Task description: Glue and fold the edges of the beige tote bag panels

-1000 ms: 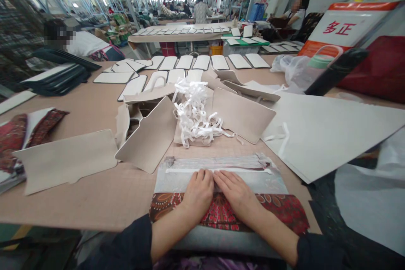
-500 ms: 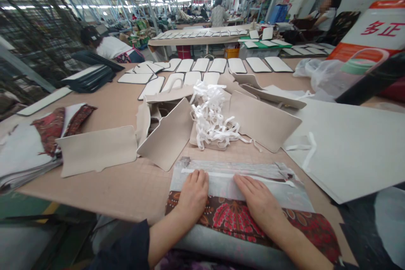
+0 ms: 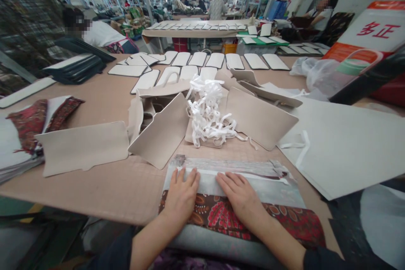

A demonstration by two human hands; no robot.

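Both palms rest on a folded stack of fabric [image 3: 218, 213], brown with red and tan patterns, its grey-white backing turned up along the far part. My left hand [image 3: 182, 192] lies flat with fingers spread, the tips on a narrow white strip [image 3: 207, 173] that runs across the backing. To its right, my right hand [image 3: 238, 194] presses down with stretched fingers, also touching the strip. Neither hand grips anything. Just beyond the stack lies a tangled heap of white tape [image 3: 210, 114].
Beige panels [image 3: 161, 133] flank the tape heap. Several white dark-edged panels [image 3: 217, 60] lie in rows behind. A large white sheet [image 3: 344, 143] covers the right side. More patterned cloth [image 3: 28, 122] sits at left. A person [image 3: 101, 33] bends over the table's far left.
My left hand's fingers have spread wider. My right hand has slid a little leftward along the strip. The view has shifted slightly.
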